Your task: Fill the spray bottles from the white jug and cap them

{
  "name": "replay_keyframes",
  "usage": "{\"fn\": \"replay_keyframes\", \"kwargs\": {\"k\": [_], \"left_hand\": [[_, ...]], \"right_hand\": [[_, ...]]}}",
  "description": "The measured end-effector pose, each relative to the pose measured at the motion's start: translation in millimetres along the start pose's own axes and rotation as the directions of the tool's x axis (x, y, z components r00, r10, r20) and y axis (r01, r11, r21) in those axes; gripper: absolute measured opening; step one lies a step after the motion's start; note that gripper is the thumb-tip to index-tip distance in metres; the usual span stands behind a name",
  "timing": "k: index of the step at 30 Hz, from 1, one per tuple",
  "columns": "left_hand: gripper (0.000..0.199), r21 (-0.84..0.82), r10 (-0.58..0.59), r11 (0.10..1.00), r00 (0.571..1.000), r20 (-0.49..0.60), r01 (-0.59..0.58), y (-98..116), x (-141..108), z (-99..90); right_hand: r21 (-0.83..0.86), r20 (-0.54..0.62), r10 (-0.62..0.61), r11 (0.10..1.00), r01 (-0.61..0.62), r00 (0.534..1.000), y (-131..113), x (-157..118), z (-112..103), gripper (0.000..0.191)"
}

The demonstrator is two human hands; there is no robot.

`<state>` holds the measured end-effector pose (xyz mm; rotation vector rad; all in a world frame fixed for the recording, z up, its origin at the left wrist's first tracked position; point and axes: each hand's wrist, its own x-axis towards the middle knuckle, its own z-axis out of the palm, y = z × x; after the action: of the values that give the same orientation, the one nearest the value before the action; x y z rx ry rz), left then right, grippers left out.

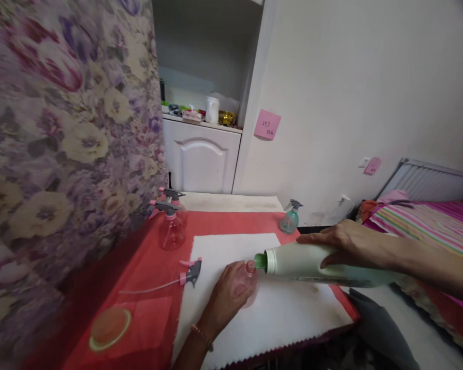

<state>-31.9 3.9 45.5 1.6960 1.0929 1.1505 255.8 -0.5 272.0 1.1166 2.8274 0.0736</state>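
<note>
While your left hand (pixel 226 293) grips the small pink bottle (pixel 251 281) on the white cloth (pixel 293 318), your right hand (pixel 345 244) grips the large bottle (pixel 293 261) near-horizontal, green spout (pixel 260 261) at the pink mouth.

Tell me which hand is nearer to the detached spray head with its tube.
Left. The left hand holds the small pink bottle, just right of the detached spray head; the right hand is farther right, holding the large pale green bottle.
</note>
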Motion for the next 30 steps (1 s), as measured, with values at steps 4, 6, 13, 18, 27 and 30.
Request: {"fn": "replay_keyframes", "kwargs": {"k": [4, 6, 13, 18, 27, 30], "left_hand": [[0.051, 0.027, 0.048, 0.998, 0.999, 0.023, -0.048, -2.2, 0.6, 0.3], [0.051, 0.021, 0.051, 0.998, 0.998, 0.02, -0.052, -3.4, 0.9, 0.4], [0.052, 0.05, 0.055, 0.997, 0.998, 0.021, -0.056, -3.3, 0.3, -0.5], [0.051, 0.048, 0.053, 0.997, 0.998, 0.018, -0.053, -1.8, 0.8, -0.4], [0.054, 0.046, 0.041, 0.998, 0.999, 0.025, -0.042, -1.9, -0.1, -0.6], [0.053, 0.046, 0.053, 0.997, 0.998, 0.013, -0.054, -3.1, 0.3, -0.4]], "right_hand": [[-0.017, -0.002, 0.001, 1.0, -0.001, 1.0, -0.6, 0.0, -0.3, 0.057], [-0.023, 0.001, 0.001, 1.0, -0.001, 1.0, -0.6, 0.0, -0.1, 0.058], [-0.02, 0.003, 0.006, 1.0, -0.006, 1.0, -0.7, 0.0, 0.4, 0.058], [-0.021, 0.01, 0.019, 1.0, -0.018, 1.0, -1.8, -0.1, 0.2, 0.059], [-0.014, 0.002, 0.011, 1.0, -0.011, 1.0, -0.6, -0.1, 0.8, 0.059], [-0.004, -0.006, -0.004, 1.0, 0.004, 1.0, 0.0, 0.0, 1.4, 0.058]]}}
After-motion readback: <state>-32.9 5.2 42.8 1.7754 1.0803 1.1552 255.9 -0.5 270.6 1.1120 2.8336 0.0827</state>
